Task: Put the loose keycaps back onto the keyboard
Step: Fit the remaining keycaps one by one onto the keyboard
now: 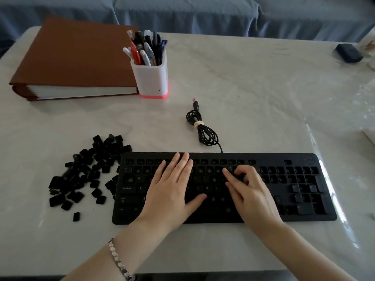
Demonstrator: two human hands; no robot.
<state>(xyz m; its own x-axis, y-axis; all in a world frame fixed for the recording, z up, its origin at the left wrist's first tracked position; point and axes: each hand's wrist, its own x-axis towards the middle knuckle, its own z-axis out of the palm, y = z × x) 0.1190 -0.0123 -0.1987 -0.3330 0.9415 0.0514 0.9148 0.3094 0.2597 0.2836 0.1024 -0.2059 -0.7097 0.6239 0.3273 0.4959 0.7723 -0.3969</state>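
Head cam: L hand (172,189) flat on keyboard (263,157), grip apart. R hand (249,191) curled over upper key rows; can't tell if grip holds a cap. Loose keycaps (85,175) piled on table (243,88), just beside keyboard's left edge.

A pale marbled table (253,82) under a clear plastic cover (345,110) catches light along its right edge; beyond its far side, grey-blue cloth (203,13) drapes over furniture.

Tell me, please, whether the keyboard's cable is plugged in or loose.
Unplugged: the cable lies bundled behind the keyboard, its USB plug free on the table.
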